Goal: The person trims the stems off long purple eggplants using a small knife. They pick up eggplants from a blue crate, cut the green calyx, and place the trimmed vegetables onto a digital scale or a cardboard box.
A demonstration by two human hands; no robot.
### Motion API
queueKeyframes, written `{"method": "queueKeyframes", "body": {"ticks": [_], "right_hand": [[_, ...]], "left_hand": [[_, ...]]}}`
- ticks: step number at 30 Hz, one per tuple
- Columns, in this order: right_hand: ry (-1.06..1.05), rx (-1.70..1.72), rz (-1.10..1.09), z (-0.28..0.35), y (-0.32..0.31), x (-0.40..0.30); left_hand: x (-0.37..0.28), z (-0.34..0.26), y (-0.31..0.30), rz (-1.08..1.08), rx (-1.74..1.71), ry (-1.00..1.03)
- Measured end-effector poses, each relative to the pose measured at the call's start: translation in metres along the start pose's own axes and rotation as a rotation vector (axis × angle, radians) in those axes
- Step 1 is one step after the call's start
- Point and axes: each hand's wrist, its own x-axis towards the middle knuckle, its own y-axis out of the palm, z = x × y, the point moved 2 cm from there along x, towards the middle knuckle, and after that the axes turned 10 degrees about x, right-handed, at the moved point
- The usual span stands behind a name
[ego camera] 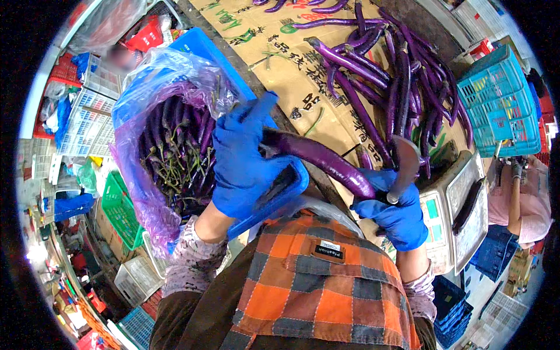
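Observation:
A long purple eggplant (326,162) spans the space between my hands. Its darker left end meets my left hand (245,162), in a blue glove, thumb and fingers around it. My right hand (396,210), gloved alike, touches the other end and also holds a small tool with a curved metal blade (405,168). Left of my left hand, a blue crate (302,177) lined with a clear and purple plastic bag (162,214) holds many eggplants (175,118), stem ends up. Beyond my right hand, a pile of loose eggplants (402,87) lies on printed cardboard (280,74).
A weighing scale (437,249) with one dark eggplant (469,208) on its pan stands at right. Turquoise crates (498,105) are stacked behind it. A person in pink (531,201) is at far right. A green basket (120,210) and white crates (87,124) stand at left.

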Motion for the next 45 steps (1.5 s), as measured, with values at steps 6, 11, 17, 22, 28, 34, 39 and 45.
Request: {"method": "queueKeyframes", "body": {"ticks": [6,11,17,22,28,34,39,45], "right_hand": [[-0.080,0.071,-0.165,-0.011,-0.003,-0.007],[-0.112,0.030,-0.096,-0.015,-0.003,-0.009],[-0.062,-0.148,0.111,-0.025,-0.020,-0.011],[0.066,-0.106,-0.057,-0.047,-0.038,-0.012],[-0.159,-0.181,-0.197,-0.043,-0.049,-0.010],[-0.390,-0.672,-0.012,-0.009,-0.034,0.024],[-0.551,-1.081,0.120,0.006,-0.007,0.063],[-0.773,-1.258,0.214,0.006,0.028,0.105]], "left_hand": [[-0.010,0.024,0.021,-0.148,-0.466,-0.352],[-0.006,0.025,0.027,0.101,-1.540,-0.812],[-0.008,0.042,0.042,0.015,-1.735,-0.855],[-0.005,0.029,0.030,-0.024,-1.667,-0.673],[-0.010,-0.009,0.025,0.096,-1.439,-0.743],[-0.025,-0.033,0.041,0.279,-1.304,-0.682],[-0.034,-0.033,0.057,0.319,-1.110,-0.478],[-0.045,-0.035,0.049,0.233,-1.282,-0.399]]}}
